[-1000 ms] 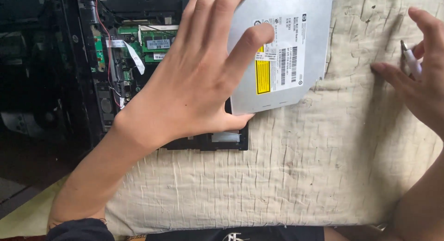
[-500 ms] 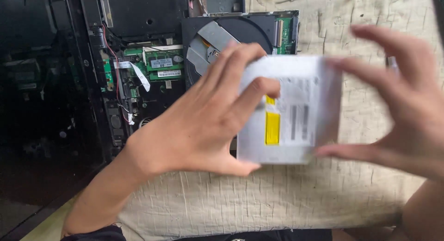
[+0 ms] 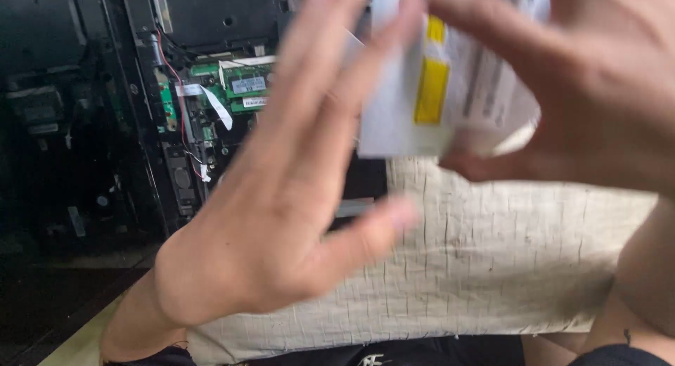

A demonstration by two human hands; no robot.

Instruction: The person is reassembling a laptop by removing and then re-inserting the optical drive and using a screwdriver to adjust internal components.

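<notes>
From the head view, the right hand (image 3: pixel 598 92) gripped the silver optical drive (image 3: pixel 450 78) above the beige cloth (image 3: pixel 492 253); the left hand (image 3: pixel 295 218), fingers spread, held nothing just left of the drive. One-handed, the drive might have slipped onto the opened laptop (image 3: pixel 211 113) to its left. A yellow rectangular label (image 3: pixel 431 92) sat on the drive's face beside a white one.

drive (image 3: pixel 450 78): lifted, now in right hand (image 3: pixel 598 92) | left hand (image 3: pixel 281 218): released
</notes>
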